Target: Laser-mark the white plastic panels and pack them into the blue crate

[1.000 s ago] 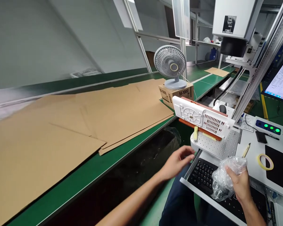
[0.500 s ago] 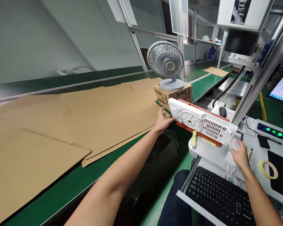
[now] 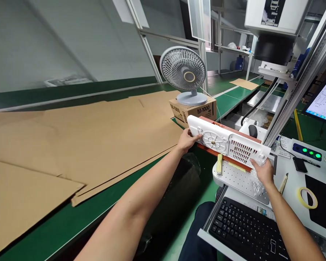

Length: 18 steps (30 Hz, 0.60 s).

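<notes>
A long white plastic panel [image 3: 219,142] with a round ribbed pattern and a slotted vent stands on edge against a reddish-brown fixture [image 3: 222,156]. My left hand [image 3: 188,140] grips its left end, the thumb lying over the front face. At the right end, my right hand [image 3: 263,171] is closed on the panel, thumb in front and the other fingers mostly hidden. Crumpled clear plastic film [image 3: 256,184] hangs just under my right hand, against the perforated plate [image 3: 233,177]. A yellow strip [image 3: 219,165] sticks up below the fixture.
Flat cardboard sheets [image 3: 119,134] cover the green bench on the left. A grey fan [image 3: 188,74] stands on an M-1000 box [image 3: 206,111]. A keyboard [image 3: 247,228] lies on the pulled-out tray. To the right are a tape roll [image 3: 301,197], a cutter [image 3: 283,183] and a metal post [image 3: 296,79].
My right hand has moved up and left from the plastic film onto the panel's right end. My left hand has closed on the left end. The view has shifted slightly.
</notes>
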Available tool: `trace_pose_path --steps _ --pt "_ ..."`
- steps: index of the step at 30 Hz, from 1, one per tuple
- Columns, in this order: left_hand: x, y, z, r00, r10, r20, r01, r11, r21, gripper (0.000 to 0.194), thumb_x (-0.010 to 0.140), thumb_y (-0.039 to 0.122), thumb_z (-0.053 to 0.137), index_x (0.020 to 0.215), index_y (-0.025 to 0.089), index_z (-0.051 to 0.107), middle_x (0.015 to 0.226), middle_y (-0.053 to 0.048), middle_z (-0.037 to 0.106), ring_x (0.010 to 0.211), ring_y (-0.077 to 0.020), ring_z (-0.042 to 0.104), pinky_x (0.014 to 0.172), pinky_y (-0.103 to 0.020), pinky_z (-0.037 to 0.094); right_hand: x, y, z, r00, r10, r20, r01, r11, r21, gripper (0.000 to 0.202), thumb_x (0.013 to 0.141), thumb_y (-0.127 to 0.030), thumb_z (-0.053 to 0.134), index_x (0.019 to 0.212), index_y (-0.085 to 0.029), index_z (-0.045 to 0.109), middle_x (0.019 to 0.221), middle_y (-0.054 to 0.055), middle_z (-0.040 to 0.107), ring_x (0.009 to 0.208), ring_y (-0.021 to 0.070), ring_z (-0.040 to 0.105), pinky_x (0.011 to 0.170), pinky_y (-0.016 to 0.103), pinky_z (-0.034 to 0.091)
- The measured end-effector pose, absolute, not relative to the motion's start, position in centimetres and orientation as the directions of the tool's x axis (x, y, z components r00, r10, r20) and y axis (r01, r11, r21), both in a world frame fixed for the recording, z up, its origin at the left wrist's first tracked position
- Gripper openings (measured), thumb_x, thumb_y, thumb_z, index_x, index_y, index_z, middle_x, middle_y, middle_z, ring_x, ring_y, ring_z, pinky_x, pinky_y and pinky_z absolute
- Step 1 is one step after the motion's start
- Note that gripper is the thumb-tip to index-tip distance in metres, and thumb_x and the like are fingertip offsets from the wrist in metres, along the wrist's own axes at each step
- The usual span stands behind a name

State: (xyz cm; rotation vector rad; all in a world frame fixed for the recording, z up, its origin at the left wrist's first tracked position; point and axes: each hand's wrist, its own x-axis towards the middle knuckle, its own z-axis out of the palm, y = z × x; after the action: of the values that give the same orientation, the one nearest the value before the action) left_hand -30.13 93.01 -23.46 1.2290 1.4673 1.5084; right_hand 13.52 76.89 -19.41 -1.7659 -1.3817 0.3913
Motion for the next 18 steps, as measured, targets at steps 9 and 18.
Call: trace_pose_path --steps 9,18 --pt "-30.5 93.8 -24.4 -0.315 0.934 0.167 0.125 -0.133 0.983 0.094 0.062 0.056 0.104 0.136 0.015 0.062 0.135 -0.018 0.075 0.119 -0.0325 0.071 0.105 -0.047 0.058 13.2 77.6 -20.2 0.386 0.890 0.242 0.663 -0.085 -0.744 0.061 0.086 -0.072 0.079 0.117 -0.020 0.080 0.115 0.017 0.083 0.111 0.0419 0.078 0.095 0.047 0.058" --pt "-30.2 94.2 -24.8 -0.368 0.912 0.180 0.107 -0.151 0.983 0.097 0.054 0.056 0.107 0.133 0.014 0.069 0.130 -0.018 0.078 0.117 -0.0330 0.072 0.104 -0.047 0.059 13.3 77.8 -20.3 0.386 0.887 0.252 0.668 -0.081 -0.739 0.056 0.088 -0.068 0.078 0.118 -0.021 0.079 0.118 0.015 0.083 0.113 0.0409 0.078 0.097 0.046 0.058"
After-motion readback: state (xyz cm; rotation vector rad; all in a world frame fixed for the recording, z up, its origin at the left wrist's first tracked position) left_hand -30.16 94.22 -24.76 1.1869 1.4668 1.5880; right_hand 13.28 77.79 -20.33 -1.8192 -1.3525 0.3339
